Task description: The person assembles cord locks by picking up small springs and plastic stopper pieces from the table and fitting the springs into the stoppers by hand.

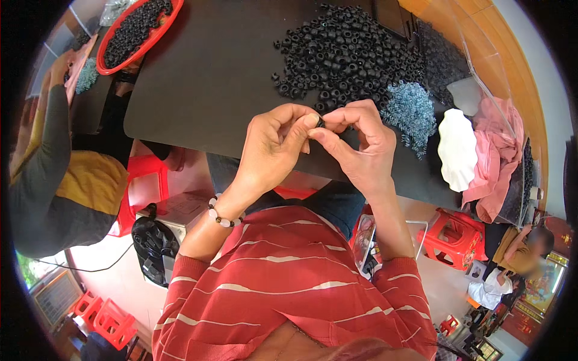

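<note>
Near the table's front edge, my left hand and my right hand meet fingertip to fingertip. Between them is a small black plastic part, mostly covered by the fingers. My left thumb and index finger pinch it, and my right fingertips press against its other side. Just beyond the hands spreads a large pile of small black hollow plastic parts. To the right of that pile lies a heap of tiny blue-grey pieces that look like little springs.
A white wavy-edged dish and pink plastic sheeting lie at the table's right. A red basin of black parts stands far left. Another person's sleeve is at left. Red stools stand on the floor.
</note>
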Tool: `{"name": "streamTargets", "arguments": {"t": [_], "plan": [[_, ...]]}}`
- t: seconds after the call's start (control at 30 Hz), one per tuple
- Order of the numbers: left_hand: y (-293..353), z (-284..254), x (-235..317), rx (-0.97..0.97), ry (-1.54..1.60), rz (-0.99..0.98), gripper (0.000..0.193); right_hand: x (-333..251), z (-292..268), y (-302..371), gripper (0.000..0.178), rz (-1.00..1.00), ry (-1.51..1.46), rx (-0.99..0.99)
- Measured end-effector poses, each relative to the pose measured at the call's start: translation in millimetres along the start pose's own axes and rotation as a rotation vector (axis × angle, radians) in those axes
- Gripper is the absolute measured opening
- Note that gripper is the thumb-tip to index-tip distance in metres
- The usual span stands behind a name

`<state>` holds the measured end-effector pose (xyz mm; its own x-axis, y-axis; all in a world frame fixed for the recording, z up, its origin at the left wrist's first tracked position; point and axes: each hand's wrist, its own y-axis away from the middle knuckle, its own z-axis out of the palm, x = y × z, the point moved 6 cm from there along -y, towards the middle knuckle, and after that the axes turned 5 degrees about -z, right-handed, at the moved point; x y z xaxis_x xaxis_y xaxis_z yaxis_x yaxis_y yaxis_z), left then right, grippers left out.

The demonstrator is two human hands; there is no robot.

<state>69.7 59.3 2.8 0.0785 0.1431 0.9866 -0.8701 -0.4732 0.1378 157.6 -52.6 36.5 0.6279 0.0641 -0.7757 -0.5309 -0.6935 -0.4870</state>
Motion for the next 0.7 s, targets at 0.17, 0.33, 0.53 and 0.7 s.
{"name": "streamTargets", "arguments": {"t": [0.17,0.33,0.53,0.7], "plan": [[3,-2,-2,0.001,0.026,-0.003,0.023,-2,2,1,0.014,0.042,-0.007,0.071],[-2,-17,-7,0.136,0.041,-0.041,0.022,6,-4,7,0.013,0.148,-0.231,0.046],[-4,-15,5,0.087,-0.208,0.067,0.017,12,-39,22,0.016,0.216,-0.167,0.113],[-11,0,14,0.105,-0.706,0.333,0.015,9,-43,22,0.013,0.129,-0.016,0.163]]}}
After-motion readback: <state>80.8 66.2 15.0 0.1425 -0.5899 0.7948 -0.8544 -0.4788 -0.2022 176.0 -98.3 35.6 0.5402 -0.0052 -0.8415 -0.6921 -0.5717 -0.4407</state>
